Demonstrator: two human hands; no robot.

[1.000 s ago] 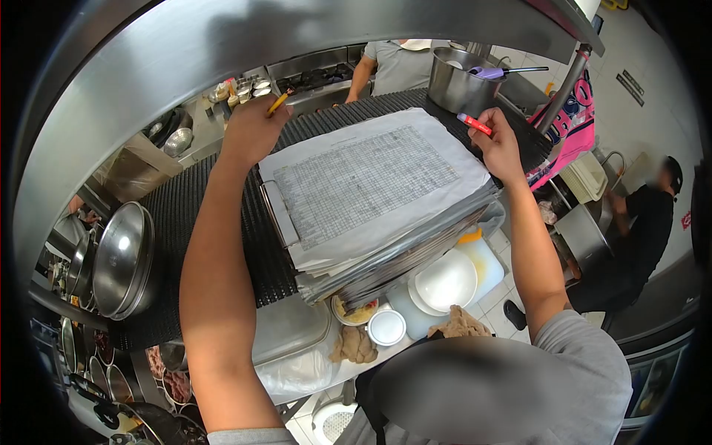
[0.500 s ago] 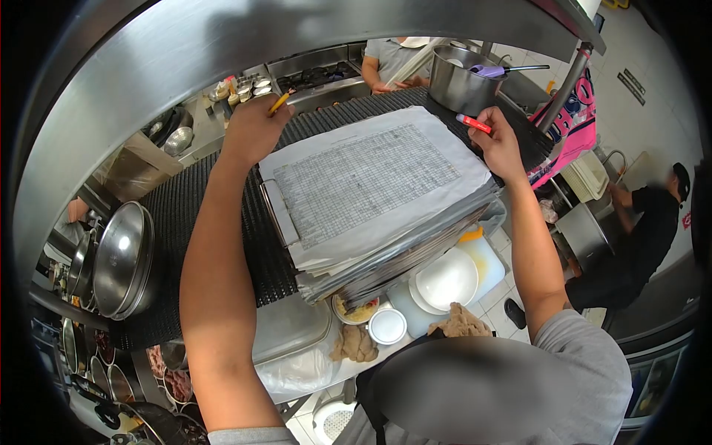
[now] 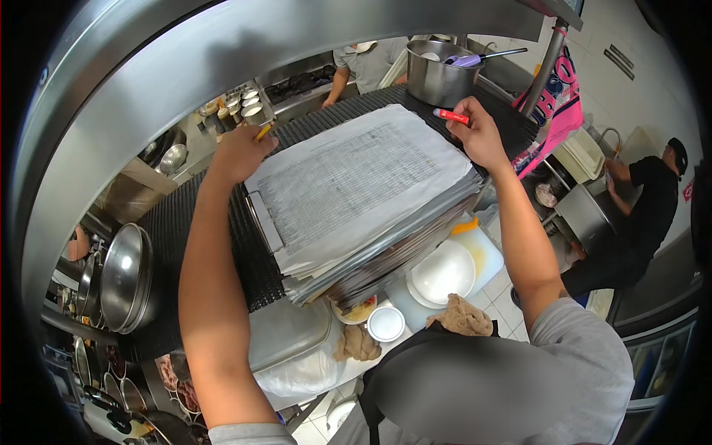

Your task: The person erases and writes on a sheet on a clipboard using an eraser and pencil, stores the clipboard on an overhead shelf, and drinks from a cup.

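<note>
My left hand (image 3: pixel 241 152) is closed round a yellow pencil-like stick (image 3: pixel 263 132), above the left end of the clipboard. Red-and-white marker (image 3: pixel 452 116) is pinched in the fingers of my right hand (image 3: pixel 478 133), over the far right corner of the paper. Between both hands lies a stack of papers, its top sheet (image 3: pixel 348 178) printed with a dense grid. A metal clip (image 3: pixel 265 221) holds the sheets at their left edge. The pile rests on a black ribbed mat (image 3: pixel 178 230).
Steel bowls (image 3: pixel 126 278) stand at the left. Behind the papers is a steel pot (image 3: pixel 443 78) with a purple-handled utensil. White bowls (image 3: pixel 443 273) and a lidded cup (image 3: pixel 386 324) sit below. One person (image 3: pixel 371 67) is beyond the shelf, another (image 3: pixel 641 215) at the right.
The view has shifted slightly. My left hand has lowered a little with the yellow stick. The person beyond the shelf has moved, and a pale long object has appeared by them.
</note>
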